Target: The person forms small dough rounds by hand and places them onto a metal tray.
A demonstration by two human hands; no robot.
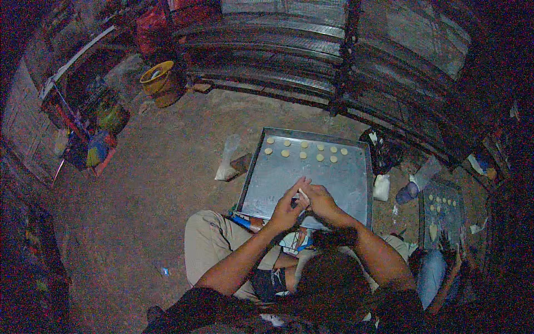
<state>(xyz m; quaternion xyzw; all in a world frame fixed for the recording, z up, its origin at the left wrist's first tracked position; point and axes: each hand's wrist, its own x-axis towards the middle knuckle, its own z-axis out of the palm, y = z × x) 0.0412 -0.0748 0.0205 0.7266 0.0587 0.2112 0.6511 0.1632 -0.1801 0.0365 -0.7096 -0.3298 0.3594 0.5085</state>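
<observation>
Shaping dough above the tray point(356, 183).
Left hand point(287, 209) and right hand point(319, 201) press together around a pale dough piece point(303, 195); even pressure should match the discs point(305, 151).

Both hands, left hand point(286, 209) and right hand point(318, 201), meet over the near edge of the metal baking tray point(356, 195), fingers pinched on a small pale dough piece point(303, 195). Ahead of them most of the tray's sheet lies bare, giving open passage up to the far end, where two short rows of dough rounds point(305, 150) occupy the surface. Left of the tray the dirt floor is open apart from a plastic bag point(228, 161). To the right, a dark bag point(384, 153), a white packet point(381, 187) and a bottle point(409, 191) crowd the gap before a second tray point(445, 214).
</observation>
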